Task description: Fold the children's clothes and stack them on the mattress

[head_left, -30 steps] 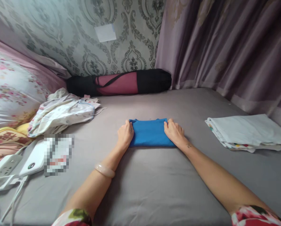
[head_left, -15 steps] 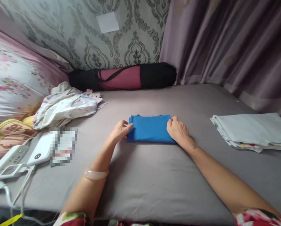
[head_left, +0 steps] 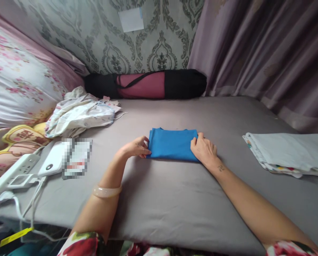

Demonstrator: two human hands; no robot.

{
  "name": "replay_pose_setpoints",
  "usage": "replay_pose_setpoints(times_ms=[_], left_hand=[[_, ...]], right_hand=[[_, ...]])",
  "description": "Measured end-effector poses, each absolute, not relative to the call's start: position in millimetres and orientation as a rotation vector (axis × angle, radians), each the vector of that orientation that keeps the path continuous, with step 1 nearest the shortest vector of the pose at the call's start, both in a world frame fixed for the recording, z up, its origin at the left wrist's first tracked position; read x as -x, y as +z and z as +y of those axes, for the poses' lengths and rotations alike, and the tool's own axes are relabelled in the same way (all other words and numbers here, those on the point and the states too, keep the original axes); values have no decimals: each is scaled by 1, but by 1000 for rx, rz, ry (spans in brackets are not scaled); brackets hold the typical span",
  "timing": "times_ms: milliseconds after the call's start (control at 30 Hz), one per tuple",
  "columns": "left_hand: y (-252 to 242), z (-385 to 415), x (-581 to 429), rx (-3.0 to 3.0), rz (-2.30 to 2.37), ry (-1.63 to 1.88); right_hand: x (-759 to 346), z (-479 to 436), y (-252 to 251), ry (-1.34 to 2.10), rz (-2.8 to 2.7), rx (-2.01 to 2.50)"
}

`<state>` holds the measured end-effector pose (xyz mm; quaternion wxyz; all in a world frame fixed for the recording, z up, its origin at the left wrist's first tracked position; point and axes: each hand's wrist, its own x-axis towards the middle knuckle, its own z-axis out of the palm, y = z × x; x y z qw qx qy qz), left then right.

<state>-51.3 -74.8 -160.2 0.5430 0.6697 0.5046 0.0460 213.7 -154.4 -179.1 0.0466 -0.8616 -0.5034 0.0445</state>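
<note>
A folded blue shirt (head_left: 172, 145) lies flat on the grey bed sheet in the middle, a curved notch like a neckline along its far edge. At its left edge, my left hand (head_left: 138, 147) has the thumb on the near corner and the fingers curled at the side. A pale bangle (head_left: 107, 192) circles that forearm. My right hand (head_left: 205, 148) grips the right edge of the shirt with bent fingers, some of them hidden under the hand.
Folded white clothes (head_left: 289, 151) lie at the right. Leftward are crumpled pale clothes (head_left: 81, 113), a white power bank (head_left: 56, 158), a power strip (head_left: 22, 167) with cables and a floral pillow (head_left: 22, 78). A black and maroon long bag (head_left: 143, 85) rests against the wall.
The view has turned slightly left. My left thumb has slid from partway up the shirt's left edge to its near corner; my right hand stays at the right edge.
</note>
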Motion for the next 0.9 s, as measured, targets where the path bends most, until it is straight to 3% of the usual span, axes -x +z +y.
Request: replay_pose_setpoints(times_ms=[200,400,567,900], left_hand=[[-147,-73,57,-1746,1339,80],[-141,-77,24,-2292,1557,361],[-162,-94,-31,-2680,1263,406],[-214,-97,-55,-2718,1427,305]], right_hand=[[-223,-158,-171,111,-1569,2642],[-217,-156,-157,-136,-1781,2432],[-196,-146,-170,-167,-2187,2044],[-188,-140,-205,-19,-2269,1969]])
